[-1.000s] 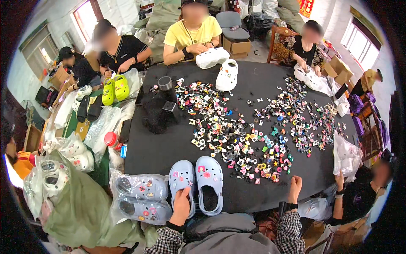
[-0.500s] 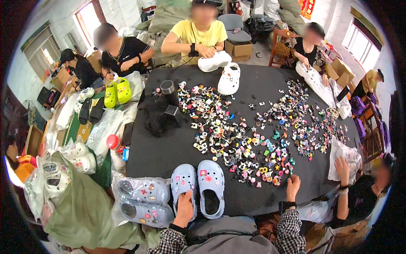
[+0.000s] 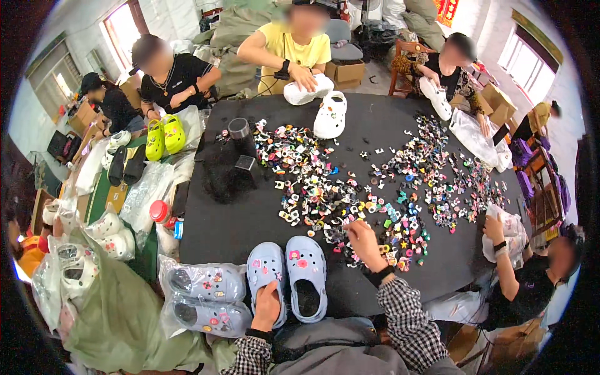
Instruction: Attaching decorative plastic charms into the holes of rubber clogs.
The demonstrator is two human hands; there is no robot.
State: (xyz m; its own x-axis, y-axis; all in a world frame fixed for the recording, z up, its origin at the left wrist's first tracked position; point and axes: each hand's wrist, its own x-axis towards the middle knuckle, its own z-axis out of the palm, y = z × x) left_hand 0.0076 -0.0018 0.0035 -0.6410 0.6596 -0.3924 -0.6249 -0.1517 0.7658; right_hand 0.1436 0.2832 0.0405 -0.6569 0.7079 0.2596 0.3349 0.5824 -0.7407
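Two light-blue foam clogs (image 3: pixel 289 278) lie on the black surface (image 3: pixel 250 212); the left hand (image 3: pixel 267 306) rests flat on one heel, its grip apart. The right hand (image 3: pixel 364 240) pinches among small shoe charms (image 3: pixel 350 187), its grip seemingly together. Clogs likely handle light, soft and bendy; best held at heel rim.

Left hand (image 3: pixel 267 306): low, close to the body, forearm coming up from the bottom edge in a black-and-white checked sleeve. Palm down, fingers (image 3: pixel 272 289) pointing away and lying flat, loosely together, not curled into a grip. Right hand (image 3: pixel 362 242): arm stretched forward and slightly left, same checked sleeve pushed to the wrist, dark band on the wrist. Back of hand up, fingers (image 3: pixel 351 227) bent downward, tips drawn together; whether they pinch anything is too small to tell. Hands well apart.
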